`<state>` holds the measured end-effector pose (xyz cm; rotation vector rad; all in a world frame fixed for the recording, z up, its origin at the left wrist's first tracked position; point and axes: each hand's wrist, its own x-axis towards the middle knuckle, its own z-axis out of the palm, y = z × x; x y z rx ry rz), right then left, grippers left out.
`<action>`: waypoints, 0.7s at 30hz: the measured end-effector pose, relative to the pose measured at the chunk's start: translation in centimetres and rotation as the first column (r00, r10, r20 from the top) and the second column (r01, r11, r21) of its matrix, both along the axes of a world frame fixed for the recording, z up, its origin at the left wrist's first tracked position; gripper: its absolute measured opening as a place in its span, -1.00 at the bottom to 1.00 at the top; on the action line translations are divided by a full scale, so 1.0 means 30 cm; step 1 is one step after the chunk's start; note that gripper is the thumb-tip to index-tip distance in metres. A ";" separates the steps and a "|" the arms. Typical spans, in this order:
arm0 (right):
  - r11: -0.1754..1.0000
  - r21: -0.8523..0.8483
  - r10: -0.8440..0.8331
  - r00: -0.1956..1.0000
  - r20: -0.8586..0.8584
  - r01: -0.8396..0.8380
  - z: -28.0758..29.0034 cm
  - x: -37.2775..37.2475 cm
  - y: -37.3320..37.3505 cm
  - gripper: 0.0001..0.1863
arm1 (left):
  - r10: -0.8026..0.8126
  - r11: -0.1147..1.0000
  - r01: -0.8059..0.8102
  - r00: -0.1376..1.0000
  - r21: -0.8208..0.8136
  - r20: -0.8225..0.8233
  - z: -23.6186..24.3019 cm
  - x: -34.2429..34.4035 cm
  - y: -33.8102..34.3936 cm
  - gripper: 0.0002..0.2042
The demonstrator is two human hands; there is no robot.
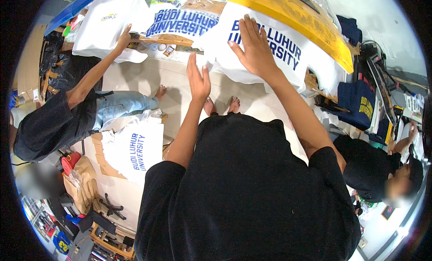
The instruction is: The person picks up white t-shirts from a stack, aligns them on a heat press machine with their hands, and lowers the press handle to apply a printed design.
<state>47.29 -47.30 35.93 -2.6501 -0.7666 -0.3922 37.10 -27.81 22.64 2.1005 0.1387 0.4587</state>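
Observation:
My right hand [255, 51] lies flat, fingers stretched, on a white T-shirt [288, 75] printed with bold blue lettering. The shirt is spread at the right of the work table, and its lower part hangs over the front edge. To the left of it, my left hand [198, 81] is held up near the table's edge. Its fingers are extended and it holds nothing. Whether it touches the fabric I cannot tell. A rumpled white printed piece [182, 23] lies further left on the table.
A yellow panel [306, 24] runs along the table's far right side. At left, a co-worker's hand [122, 39] touches another white shirt [92, 36]. White printed shirts [126, 148] lie low behind that person. Folded navy garments [353, 103] are at right, near another person [369, 164].

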 end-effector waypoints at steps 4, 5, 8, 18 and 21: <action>0.999 -0.002 -0.049 0.987 0.156 0.050 -0.019 0.006 0.125 -0.15 | 0.039 0.996 -0.057 0.974 -0.073 -0.223 -0.223 -0.256 0.124 -0.40; 0.999 -0.041 -0.030 0.997 0.066 0.033 -0.079 -0.003 0.113 -0.14 | 0.025 0.988 -0.068 0.957 -0.139 -0.290 -0.301 -0.342 0.149 -0.39; 0.996 -0.089 0.002 0.988 -0.156 -0.016 -0.201 0.014 0.115 -0.13 | 0.049 0.984 -0.141 0.799 -0.108 -0.600 -0.609 -0.715 0.303 -0.36; 0.983 -0.170 -0.073 0.995 -0.067 0.061 -0.206 0.004 0.119 -0.11 | -0.201 0.331 -0.906 0.205 -0.264 -0.958 -0.713 -1.384 0.395 -0.57; 0.987 -0.142 -0.109 0.968 -0.227 0.078 -0.233 0.011 0.121 -0.10 | -0.301 0.171 -0.903 0.334 -0.395 -0.893 -0.758 -1.307 0.406 -0.60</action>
